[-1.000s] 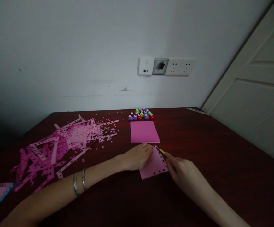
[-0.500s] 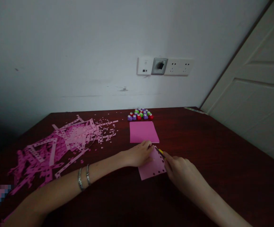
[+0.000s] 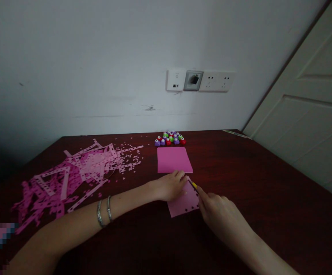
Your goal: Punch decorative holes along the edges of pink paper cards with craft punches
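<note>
Paper [image 3: 183,205] under left hand [image 3: 168,187], yellow tool [image 3: 193,185] in right hand [image 3: 219,210] alongside

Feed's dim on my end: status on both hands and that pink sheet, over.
Left hand pressing punched pink sheet flat. Right hand pinching yellow tool at its right edge. Pink paper stack just beyond left fingertips.

On the bench [image 3: 269,191], scraps [image 3: 76,172] lie at the left. Punches [image 3: 170,139] sit at the back centre, a stack [image 3: 174,159] just before them, and 1 sheet [image 3: 184,204] before the stack. The left hand [image 3: 170,186] rests on the sheet's left part; the right hand [image 3: 217,210], at its right edge, holds a tool [image 3: 193,185]. Sockets [image 3: 200,80] are on the wall behind.
</note>
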The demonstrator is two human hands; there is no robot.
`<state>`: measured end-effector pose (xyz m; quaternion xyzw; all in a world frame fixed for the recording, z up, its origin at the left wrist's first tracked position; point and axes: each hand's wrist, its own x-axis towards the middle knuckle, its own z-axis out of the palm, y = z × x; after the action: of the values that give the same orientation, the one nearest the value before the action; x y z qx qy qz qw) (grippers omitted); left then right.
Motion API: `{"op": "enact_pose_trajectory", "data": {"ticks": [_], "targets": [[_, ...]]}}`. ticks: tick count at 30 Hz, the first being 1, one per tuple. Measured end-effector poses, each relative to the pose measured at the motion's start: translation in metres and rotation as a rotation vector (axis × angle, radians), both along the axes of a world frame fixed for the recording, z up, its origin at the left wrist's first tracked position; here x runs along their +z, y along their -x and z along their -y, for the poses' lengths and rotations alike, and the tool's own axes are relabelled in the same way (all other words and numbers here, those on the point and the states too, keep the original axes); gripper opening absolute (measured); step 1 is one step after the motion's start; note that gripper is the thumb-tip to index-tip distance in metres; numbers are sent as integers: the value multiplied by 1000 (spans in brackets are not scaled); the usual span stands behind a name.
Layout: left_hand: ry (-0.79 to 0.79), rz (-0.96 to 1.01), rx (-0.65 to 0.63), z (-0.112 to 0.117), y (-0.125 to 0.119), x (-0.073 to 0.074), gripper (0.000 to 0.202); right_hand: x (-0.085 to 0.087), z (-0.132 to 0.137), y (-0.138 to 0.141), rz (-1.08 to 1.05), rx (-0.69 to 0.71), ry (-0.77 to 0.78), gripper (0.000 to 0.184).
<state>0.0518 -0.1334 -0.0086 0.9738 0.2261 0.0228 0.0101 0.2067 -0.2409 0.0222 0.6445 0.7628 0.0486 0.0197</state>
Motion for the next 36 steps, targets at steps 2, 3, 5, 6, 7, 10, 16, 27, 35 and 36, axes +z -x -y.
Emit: {"op": "enact_pose_trajectory", "data": {"ticks": [2, 3, 5, 6, 7, 10, 16, 27, 35, 36], "targets": [[-4, -23, 8, 1, -2, 3, 37, 0, 4, 1, 12, 2, 6, 41], [-7, -37, 8, 2, -2, 4, 37, -1, 6, 1, 16, 5, 9, 41], [-17, -57, 4, 2, -3, 6, 37, -1, 10, 1, 22, 16, 4, 41], [-25, -63, -1, 2, -3, 6, 37, -2, 13, 1, 25, 21, -3, 41], [-33, -68, -4, 2, -3, 7, 36, -2, 16, 0, 27, 23, -9, 41], [-29, -82, 4, 2, -2, 7, 35, -5, 23, -1, 30, 6, -25, 40], [4, -86, 33, 4, -3, 10, 44, -16, 39, -7, 34, 46, -147, 38], [-42, -95, 3, 2, 0, 6, 47, -23, 61, -20, 53, 168, -293, 38], [-36, -75, 2, 0, 0, 4, 46, -25, 72, -24, 0, 225, -331, 37], [-35, -73, 5, 1, 0, 4, 46, -24, 73, -25, -17, 215, -336, 36]]}}
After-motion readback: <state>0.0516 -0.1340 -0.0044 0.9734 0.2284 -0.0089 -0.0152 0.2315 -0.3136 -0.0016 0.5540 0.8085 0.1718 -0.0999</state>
